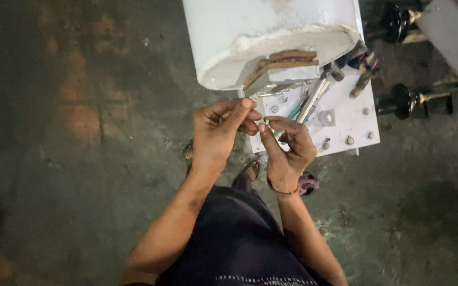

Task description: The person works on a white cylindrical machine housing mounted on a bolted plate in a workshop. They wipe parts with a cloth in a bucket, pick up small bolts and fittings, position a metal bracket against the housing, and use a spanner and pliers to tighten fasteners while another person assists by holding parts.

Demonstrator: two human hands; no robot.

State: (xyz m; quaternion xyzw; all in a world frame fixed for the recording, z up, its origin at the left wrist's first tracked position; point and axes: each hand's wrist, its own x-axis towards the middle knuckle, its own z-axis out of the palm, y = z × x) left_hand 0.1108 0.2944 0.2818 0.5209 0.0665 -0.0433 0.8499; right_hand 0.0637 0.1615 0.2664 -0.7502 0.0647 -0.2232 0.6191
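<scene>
- Pinching something very small between thumb and forefinger, the left hand (219,132) meets the right hand (287,148) just in front of the white base plate (356,124); the piece itself is too small to name, though it looks like a fastener of the kind seen on the plate.
- Right hand: fingertips closed toward the same small piece, with the other fingers curled around a slim tool (314,98) whose metal shaft runs up and to the right over the plate.
- Step in hand, as a judgement: a small fastener seems to be getting fitted or started by the fingers, close to the near left edge of the plate.
- What the next move would call for, again as a judgement: a steady, fine pinch and careful lining up, since a part this small would slip easily onto the dark floor (80,159).
- Bolts (349,140) stand in a row along the near edge of the plate.
- A white drum (261,32) lies above the plate; its round end faces down, with brown strips (284,61) across it. Whether anything is inside cannot be told.
- Black-knobbed parts (404,100) lie on the floor to the right, well apart from both hands.
- No open box, tray or bin shows.
</scene>
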